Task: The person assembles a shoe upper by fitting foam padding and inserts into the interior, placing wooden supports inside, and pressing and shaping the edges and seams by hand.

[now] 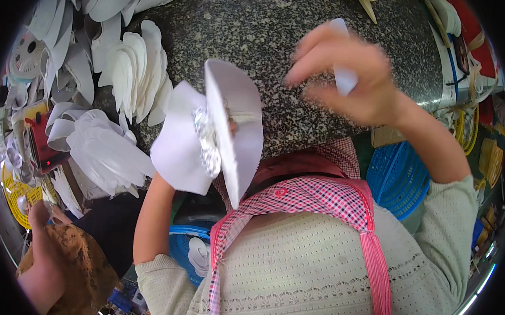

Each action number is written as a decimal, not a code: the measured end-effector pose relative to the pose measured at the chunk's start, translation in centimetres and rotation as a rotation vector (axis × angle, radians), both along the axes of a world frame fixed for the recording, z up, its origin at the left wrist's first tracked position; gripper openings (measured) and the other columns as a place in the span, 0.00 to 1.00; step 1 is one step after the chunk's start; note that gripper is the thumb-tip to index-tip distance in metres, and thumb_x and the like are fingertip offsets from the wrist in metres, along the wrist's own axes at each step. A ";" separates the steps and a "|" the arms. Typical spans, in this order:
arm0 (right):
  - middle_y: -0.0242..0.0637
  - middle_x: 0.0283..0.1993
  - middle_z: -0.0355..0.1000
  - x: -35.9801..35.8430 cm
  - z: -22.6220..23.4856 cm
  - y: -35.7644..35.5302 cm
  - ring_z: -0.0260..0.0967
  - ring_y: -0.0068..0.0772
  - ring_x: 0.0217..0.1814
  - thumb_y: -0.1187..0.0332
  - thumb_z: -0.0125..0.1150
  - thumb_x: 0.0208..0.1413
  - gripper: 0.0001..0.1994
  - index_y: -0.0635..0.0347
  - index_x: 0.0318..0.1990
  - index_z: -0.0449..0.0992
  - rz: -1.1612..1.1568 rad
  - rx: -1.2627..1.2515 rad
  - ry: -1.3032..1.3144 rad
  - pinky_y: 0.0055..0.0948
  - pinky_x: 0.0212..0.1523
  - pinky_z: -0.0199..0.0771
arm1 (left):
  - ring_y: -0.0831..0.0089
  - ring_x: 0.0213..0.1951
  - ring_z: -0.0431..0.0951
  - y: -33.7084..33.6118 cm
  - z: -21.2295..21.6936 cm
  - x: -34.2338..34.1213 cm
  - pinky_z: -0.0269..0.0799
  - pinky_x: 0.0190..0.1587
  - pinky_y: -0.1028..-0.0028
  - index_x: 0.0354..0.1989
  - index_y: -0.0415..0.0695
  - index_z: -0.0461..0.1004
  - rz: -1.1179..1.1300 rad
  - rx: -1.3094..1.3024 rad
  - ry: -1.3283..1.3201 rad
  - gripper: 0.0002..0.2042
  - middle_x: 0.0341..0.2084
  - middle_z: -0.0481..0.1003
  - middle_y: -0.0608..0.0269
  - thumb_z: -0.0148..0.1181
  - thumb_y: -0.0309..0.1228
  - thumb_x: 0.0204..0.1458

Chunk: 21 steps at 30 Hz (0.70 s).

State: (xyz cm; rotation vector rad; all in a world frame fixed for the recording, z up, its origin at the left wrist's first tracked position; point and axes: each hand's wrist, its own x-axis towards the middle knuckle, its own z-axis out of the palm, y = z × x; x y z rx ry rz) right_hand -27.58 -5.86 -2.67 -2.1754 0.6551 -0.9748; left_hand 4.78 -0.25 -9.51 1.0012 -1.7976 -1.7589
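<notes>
A white piece (177, 140) that looks like a shoe part, with wide curved flaps and a silvery, shiny band across it, is held up over the worktop's near edge. My left hand (232, 125) is closed on it; only a bit of the fingers shows, the rest being hidden behind the flaps. To the right, above the worktop, my right hand (360, 78) is raised, its fingers curled and smeared by motion. A small flat white strip (345, 81) shows in that hand, crossed by the fingers, and its kind cannot be made out.
Stacked white sole-shaped pieces (135, 73) and a pile of white strips (103, 148) lie left on the speckled stone worktop (224, 21). A blue basket (398, 178) stands below right, another blue basket (183, 250) below left. Another person's arm (42, 266) is at lower left.
</notes>
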 end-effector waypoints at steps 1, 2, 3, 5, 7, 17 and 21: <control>0.37 0.34 0.72 -2.0 -0.1 -0.2 0.68 0.33 0.38 0.78 0.61 0.41 0.12 0.60 0.37 0.76 -0.205 0.016 0.011 0.30 0.42 0.68 | 0.61 0.45 0.73 0.5 0.0 1.1 0.69 0.49 0.66 0.54 0.34 0.61 -0.038 -0.142 -0.172 0.20 0.46 0.69 0.47 0.41 0.35 0.58; 0.37 0.35 0.72 -4.0 -0.3 -0.2 0.68 0.35 0.39 0.79 0.60 0.40 0.13 0.60 0.37 0.76 -0.271 -0.036 0.083 0.30 0.43 0.67 | 0.63 0.47 0.72 0.4 -0.3 1.8 0.68 0.50 0.67 0.54 0.36 0.62 -0.088 -0.287 -0.330 0.19 0.47 0.69 0.49 0.44 0.33 0.57; 0.38 0.35 0.72 -5.6 -0.5 -0.1 0.67 0.36 0.41 0.80 0.59 0.39 0.14 0.60 0.37 0.75 -0.337 -0.089 0.159 0.31 0.44 0.66 | 0.64 0.48 0.71 0.2 -0.4 1.8 0.67 0.51 0.67 0.55 0.37 0.63 -0.134 -0.434 -0.483 0.19 0.48 0.69 0.51 0.47 0.31 0.56; 0.39 0.37 0.71 -7.5 -0.2 0.1 0.66 0.40 0.44 0.82 0.55 0.35 0.17 0.61 0.37 0.74 -0.246 -0.225 0.325 0.34 0.47 0.65 | 0.64 0.48 0.71 -0.2 2.2 -0.8 0.63 0.53 0.68 0.49 0.39 0.70 0.017 -0.098 -0.393 0.15 0.45 0.72 0.58 0.54 0.26 0.52; 0.37 0.42 0.69 -8.2 -0.8 0.7 0.63 0.43 0.49 0.79 0.55 0.30 0.21 0.58 0.40 0.72 -0.135 -0.211 0.389 0.39 0.50 0.62 | 0.62 0.48 0.72 -0.4 2.7 -0.9 0.64 0.53 0.67 0.42 0.40 0.74 -0.123 -0.479 -0.463 0.12 0.41 0.74 0.59 0.54 0.23 0.47; 0.36 0.47 0.69 -8.6 -1.4 1.2 0.64 0.35 0.54 0.74 0.63 0.30 0.22 0.57 0.40 0.71 0.054 -0.362 0.458 0.39 0.51 0.61 | 0.61 0.46 0.71 -0.7 4.3 -2.4 0.66 0.48 0.64 0.28 0.39 0.76 0.072 -0.472 -0.308 0.09 0.33 0.75 0.61 0.53 0.15 0.37; 0.35 0.40 0.71 -8.3 -2.3 1.4 0.70 0.33 0.45 0.73 0.60 0.38 0.09 0.61 0.31 0.74 0.162 -0.645 0.412 0.36 0.42 0.69 | 0.61 0.44 0.72 -0.9 4.5 -2.9 0.66 0.48 0.64 0.27 0.39 0.76 0.071 -0.492 -0.302 0.10 0.32 0.75 0.61 0.52 0.15 0.37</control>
